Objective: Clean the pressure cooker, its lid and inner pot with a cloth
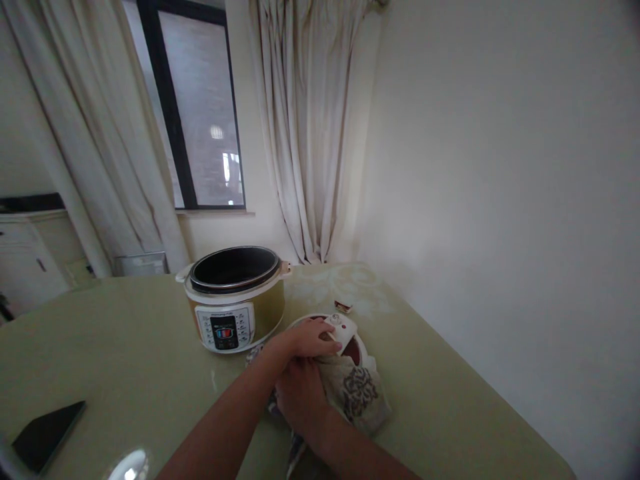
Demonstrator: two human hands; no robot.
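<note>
Lid [353, 349] on green tabletop [450, 400], to right of and nearer than open cooker [270, 303]; patterned cloth [360, 397] draped against its near edge. Left hand [313, 337] partly spread, fingers laid over lid's white handle [345, 325]; can't tell how firmly gripped. Right hand [301, 393] curled narrow below left wrist, seemingly holding cloth; fingertips hidden. Probably cloth work along lid rim. To do well: pin lid with left, keep cloth bunched tight under right, follow rim in short strokes, turn lid rather than cross wrists further. Watch for loose cloth catching on handle, lid sliding on smooth top, or bumping cooker. Steer clear of small red-and-white piece [343, 306] just past lid.
</note>
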